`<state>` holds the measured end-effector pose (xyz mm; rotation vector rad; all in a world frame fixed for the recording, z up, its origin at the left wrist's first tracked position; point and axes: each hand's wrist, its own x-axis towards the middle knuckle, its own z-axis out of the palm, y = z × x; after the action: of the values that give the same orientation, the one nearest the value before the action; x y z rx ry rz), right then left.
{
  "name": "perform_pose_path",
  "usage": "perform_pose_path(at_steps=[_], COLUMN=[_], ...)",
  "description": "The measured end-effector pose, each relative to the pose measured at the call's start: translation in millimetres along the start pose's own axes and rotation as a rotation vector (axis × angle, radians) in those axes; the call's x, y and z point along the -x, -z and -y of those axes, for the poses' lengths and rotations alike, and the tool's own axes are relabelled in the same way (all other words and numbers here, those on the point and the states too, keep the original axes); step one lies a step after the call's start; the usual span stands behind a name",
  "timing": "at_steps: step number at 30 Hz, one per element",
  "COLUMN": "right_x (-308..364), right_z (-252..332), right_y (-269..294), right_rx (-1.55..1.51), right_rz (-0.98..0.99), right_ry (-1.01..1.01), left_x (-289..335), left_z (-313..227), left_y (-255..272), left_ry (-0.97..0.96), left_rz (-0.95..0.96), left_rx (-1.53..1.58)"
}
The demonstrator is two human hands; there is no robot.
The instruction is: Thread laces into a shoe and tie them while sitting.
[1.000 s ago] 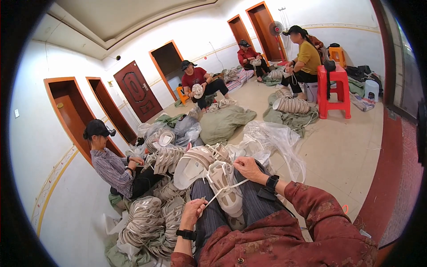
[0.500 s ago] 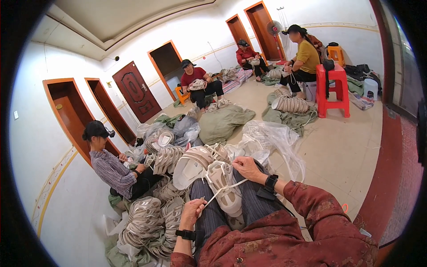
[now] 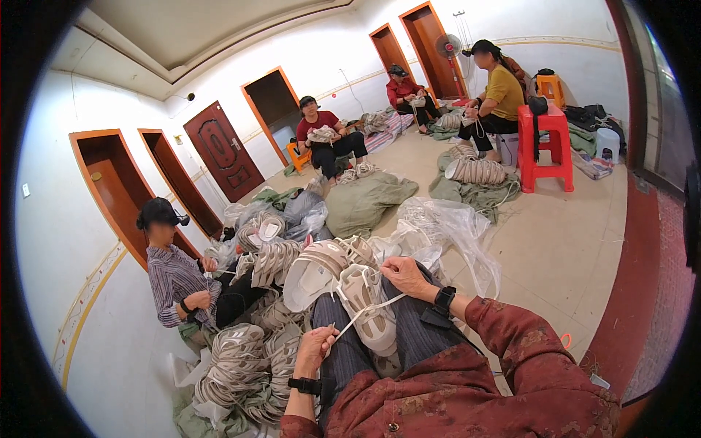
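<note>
A beige and white shoe upper (image 3: 376, 328) lies between my thighs, its rounded toe toward me. A pale shoelace (image 3: 358, 315) runs across it, from my left hand to beneath my right. My left hand (image 3: 315, 347) is closed in a pinch on one end of the lace, left of the upper. Over the upper's right side, my right hand (image 3: 405, 277) has its fingers pressed together on lace near the upper's far end; its exact grip is partly hidden. Touching the far side of my lap is a stack of similar uppers (image 3: 314, 274).
Bundled uppers (image 3: 230, 365) are heaped at my left. Ahead lie a green sack (image 3: 369, 204) and clear plastic sheeting (image 3: 453, 233). A co-worker (image 3: 182, 274) sits close on the left; others sit farther off. A red stool (image 3: 544, 150) stands at the right.
My hands, the lace and the upper stay almost still. The co-worker on the left has drawn their hands apart, one lower toward their waist. The farther co-worker in dark red has raised their head.
</note>
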<state>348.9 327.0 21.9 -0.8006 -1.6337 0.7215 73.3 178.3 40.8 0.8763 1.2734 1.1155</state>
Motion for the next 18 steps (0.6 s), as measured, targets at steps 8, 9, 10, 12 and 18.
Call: perform_pose_path(at_steps=[8, 9, 10, 12, 18], right_x=[-0.3, -0.4, -0.3, -0.2, 0.2], right_z=[1.2, 1.5, 1.7, 2.3, 2.7], right_y=[-0.3, -0.3, 0.1, 0.4, -0.1], right_rx=[0.003, 0.003, 0.009, 0.016, 0.009], right_rz=[-0.009, -0.009, -0.005, -0.002, -0.013], right_ry=[0.022, 0.022, 0.019, 0.016, 0.014], left_x=[-3.0, -4.3, -4.7, -4.8, -3.9], left_z=[2.8, 4.5, 4.9, 5.1, 4.3], left_y=[4.4, 6.1, 6.4, 6.5, 5.0], left_ry=[-0.007, -0.014, -0.021, -0.017, -0.016], left_rz=[0.003, 0.01, 0.017, 0.008, -0.01], left_rx=[0.003, 0.007, 0.011, 0.008, 0.003])
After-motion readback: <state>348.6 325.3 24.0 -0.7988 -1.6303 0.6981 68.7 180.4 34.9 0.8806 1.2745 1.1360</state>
